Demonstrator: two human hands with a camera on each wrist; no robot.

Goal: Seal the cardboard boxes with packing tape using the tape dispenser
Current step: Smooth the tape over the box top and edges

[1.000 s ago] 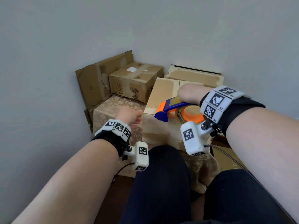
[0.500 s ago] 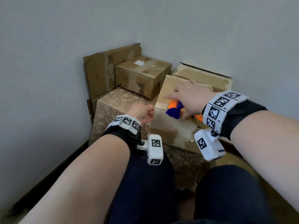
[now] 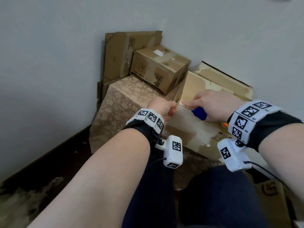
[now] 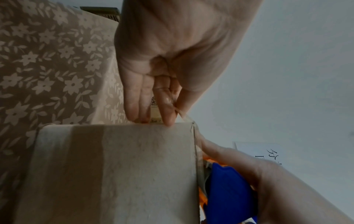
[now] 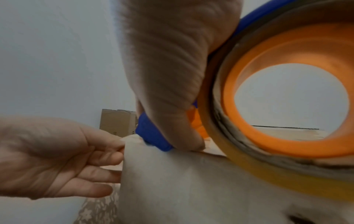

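So starting on the left, there's a flat piece of brown cardboard (image 3: 121, 51) leaning up in the corner against the plain grey wall (image 3: 49, 46), and in front of it a block covered in beige floral-print cloth (image 3: 118, 102) with a small brown cardboard box with a QR code on it (image 3: 158, 69) sitting on top; that one looks already taped along its top, so I'd guess it's done. Next over, the left hand (image 3: 162, 106) has its fingers curled, tips against the near-left corner of the pale cardboard box in the middle (image 3: 190, 129), apparently pinning the tape end there, though I can't quite tell if it's pinching tape or just pressing. Right beside it, the right hand (image 3: 217, 104) is wrapped around the blue and orange tape dispenser (image 3: 199, 113), its blue nose touching the box's top edge near that corner, index finger stretched along the top. Looks to me like the strip on this box is only just getting started, so the whole run across is left. Far right, another worn pale box (image 3: 227, 78) sits against the wall, state unclear. Dark floor (image 3: 41, 170) below, dark trousers (image 3: 213, 195) nearest the camera.
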